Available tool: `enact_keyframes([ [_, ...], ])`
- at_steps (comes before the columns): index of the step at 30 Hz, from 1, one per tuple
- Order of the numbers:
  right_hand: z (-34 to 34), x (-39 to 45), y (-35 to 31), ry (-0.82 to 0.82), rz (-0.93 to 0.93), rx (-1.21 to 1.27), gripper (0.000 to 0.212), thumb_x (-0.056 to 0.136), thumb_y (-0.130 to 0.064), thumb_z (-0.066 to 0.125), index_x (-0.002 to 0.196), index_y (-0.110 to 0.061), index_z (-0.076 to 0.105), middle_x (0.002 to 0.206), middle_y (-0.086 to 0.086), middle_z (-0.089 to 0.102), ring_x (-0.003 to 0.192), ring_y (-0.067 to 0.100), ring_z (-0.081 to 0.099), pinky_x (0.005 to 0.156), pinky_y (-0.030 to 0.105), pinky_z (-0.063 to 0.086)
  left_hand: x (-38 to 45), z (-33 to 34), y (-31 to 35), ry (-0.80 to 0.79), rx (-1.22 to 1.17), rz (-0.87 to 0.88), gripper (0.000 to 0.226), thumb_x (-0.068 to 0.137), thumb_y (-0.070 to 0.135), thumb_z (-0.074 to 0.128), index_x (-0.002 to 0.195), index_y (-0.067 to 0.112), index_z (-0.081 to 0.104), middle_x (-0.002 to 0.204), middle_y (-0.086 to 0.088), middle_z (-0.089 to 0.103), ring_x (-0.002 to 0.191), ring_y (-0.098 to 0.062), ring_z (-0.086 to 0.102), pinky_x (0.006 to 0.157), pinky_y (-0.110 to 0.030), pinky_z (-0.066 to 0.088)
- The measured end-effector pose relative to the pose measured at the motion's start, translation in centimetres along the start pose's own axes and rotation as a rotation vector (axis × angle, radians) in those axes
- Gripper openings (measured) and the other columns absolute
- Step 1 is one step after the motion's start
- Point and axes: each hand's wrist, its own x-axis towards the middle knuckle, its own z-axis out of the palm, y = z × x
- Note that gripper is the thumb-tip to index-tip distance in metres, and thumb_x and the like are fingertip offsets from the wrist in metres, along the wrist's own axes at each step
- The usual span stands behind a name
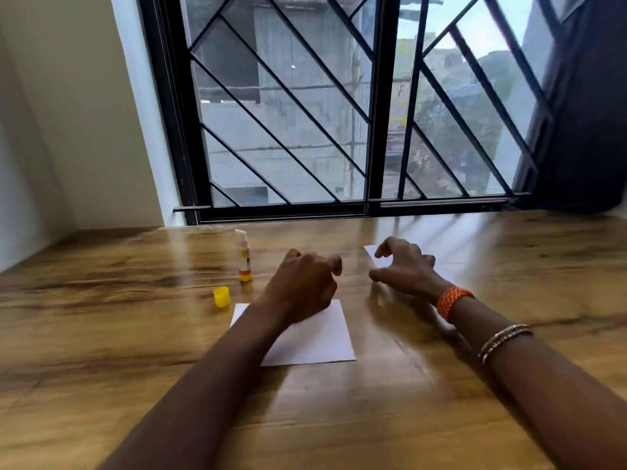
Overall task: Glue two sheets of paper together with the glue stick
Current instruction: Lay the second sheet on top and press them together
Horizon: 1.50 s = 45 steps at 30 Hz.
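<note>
**Reaching for the far sheet while the near sheet is waiting under the left wrist**

Spanning the whole lower view, the wooden counter (101,334) is carrying everything. Lying nearest the person is the near sheet (315,340), flat and white, with the left forearm crossing its 10 o'clock corner. The far sheet (380,257) is lying at about 1 o'clock from it, well apart, mostly hidden beneath the right hand (405,269); glare and blur are making its edges hard to trace.

The right hand is hovering over or touching that far sheet, its grip spread and clawed, pinching nothing that I can make out. The left hand (305,283) is hanging above the near sheet's top edge, fingers loosely curled inward and holding nothing.

The glue stick (243,257) is standing upright at 10 o'clock from the left hand, uncapped, its long axis vertical. Its yellow cap (221,296) is sitting just beside it, toward 7 o'clock.

By my judgement, the left hand is the nearer one to the glue stick, while the right is better placed for dragging the far sheet toward 7 o'clock.
</note>
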Motion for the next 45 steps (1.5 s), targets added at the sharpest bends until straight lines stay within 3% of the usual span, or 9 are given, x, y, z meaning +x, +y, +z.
enact_keyframes([
  [9, -1.8, -0.4, 1.1, -0.042, -0.083, -0.172, 0.020, 0.071, -0.039, 0.070, 0.067, -0.030, 0.053, 0.097, 0.005, 0.064, 0.092, 0.022, 0.058, 0.070, 0.031, 0.045, -0.2, 1.2, 1.4, 0.103, -0.014, 0.058, 0.026, 0.084, 0.015, 0.046, 0.104, 0.020, 0.061, 0.094, 0.005, 0.071, 0.094, -0.018, 0.059, 0.090, -0.033, 0.032],
  [17, -2.6, -0.8, 1.5, -0.171, -0.157, -0.063, 0.012, 0.076, -0.023, 0.069, 0.085, -0.015, 0.066, 0.088, 0.002, 0.061, 0.091, 0.018, 0.054, 0.076, 0.027, 0.045, -0.6, 1.0, 0.7, 0.122, -0.063, 0.011, 0.021, 0.085, 0.014, 0.047, 0.100, 0.020, 0.062, 0.088, 0.006, 0.069, 0.091, -0.018, 0.057, 0.088, -0.031, 0.032],
  [23, -2.9, -0.9, 0.9, 0.025, -0.223, -0.023, 0.013, 0.081, -0.017, 0.063, 0.084, -0.009, 0.073, 0.083, 0.008, 0.069, 0.079, 0.021, 0.063, 0.071, 0.031, 0.050, -0.8, 0.4, 0.4, 0.131, -0.074, -0.023, 0.021, 0.085, 0.013, 0.049, 0.100, 0.018, 0.063, 0.091, 0.003, 0.070, 0.091, -0.019, 0.058, 0.087, -0.033, 0.037],
  [31, -3.1, -1.8, -2.3, 0.356, -0.377, 0.386, 0.014, 0.093, -0.009, 0.049, 0.080, -0.010, 0.054, 0.064, 0.003, 0.058, 0.056, 0.007, 0.052, 0.048, 0.014, 0.036, -0.9, 0.4, -0.7, -0.029, 0.082, -0.223, 0.070, 0.094, 0.047, 0.037, 0.149, 0.016, 0.008, 0.146, -0.004, 0.034, 0.130, -0.023, 0.033, 0.100, -0.042, 0.034],
  [34, -2.9, -1.8, -2.8, 0.406, -0.466, 0.375, 0.010, 0.092, -0.007, 0.054, 0.085, -0.010, 0.062, 0.081, 0.003, 0.061, 0.072, 0.016, 0.056, 0.062, 0.022, 0.046, -0.7, 0.2, -1.2, 0.096, -0.270, -0.384, 0.064, 0.094, 0.053, 0.029, 0.146, 0.016, 0.020, 0.141, -0.010, 0.046, 0.125, -0.028, 0.046, 0.095, -0.042, 0.040],
  [38, -2.9, -2.1, -3.4, 0.400, -0.519, 0.406, 0.013, 0.080, 0.001, 0.067, 0.084, -0.010, 0.073, 0.093, 0.004, 0.058, 0.089, 0.015, 0.053, 0.068, 0.003, 0.036, -0.2, -0.8, -1.8, 0.286, -0.762, -0.704, 0.055, 0.094, 0.057, 0.021, 0.124, 0.016, 0.043, 0.098, -0.015, 0.067, 0.087, -0.033, 0.066, 0.072, -0.039, 0.050],
  [40, -2.9, -2.3, -3.7, 0.403, -0.560, 0.393, 0.015, 0.077, 0.002, 0.070, 0.083, -0.010, 0.075, 0.092, 0.006, 0.056, 0.088, 0.015, 0.053, 0.069, 0.003, 0.035, -0.1, -1.2, -2.5, 0.294, -0.985, -0.860, 0.044, 0.092, 0.054, 0.036, 0.108, 0.014, 0.047, 0.103, -0.018, 0.064, 0.087, -0.034, 0.066, 0.069, -0.045, 0.057],
  [42, -2.9, -2.3, -3.8, 0.417, -0.592, 0.338, 0.014, 0.076, -0.002, 0.072, 0.082, -0.014, 0.076, 0.089, 0.003, 0.054, 0.083, 0.013, 0.051, 0.068, 0.004, 0.034, -0.3, -1.5, -2.8, 0.324, -1.228, -0.923, 0.016, 0.092, 0.017, 0.052, 0.103, 0.007, 0.045, 0.111, -0.021, 0.057, 0.086, -0.030, 0.064, 0.061, -0.037, 0.061],
  [45, -2.8, -2.6, -3.8, 0.374, -0.622, 0.279, 0.010, 0.077, -0.008, 0.072, 0.079, -0.018, 0.076, 0.083, -0.002, 0.052, 0.076, 0.004, 0.049, 0.062, 0.006, 0.033, -0.6, -2.0, -3.3, 0.424, -1.320, -0.902, 0.032, 0.082, -0.017, 0.051, 0.106, 0.003, 0.047, 0.102, -0.018, 0.056, 0.094, -0.030, 0.057, 0.060, -0.022, 0.057],
])
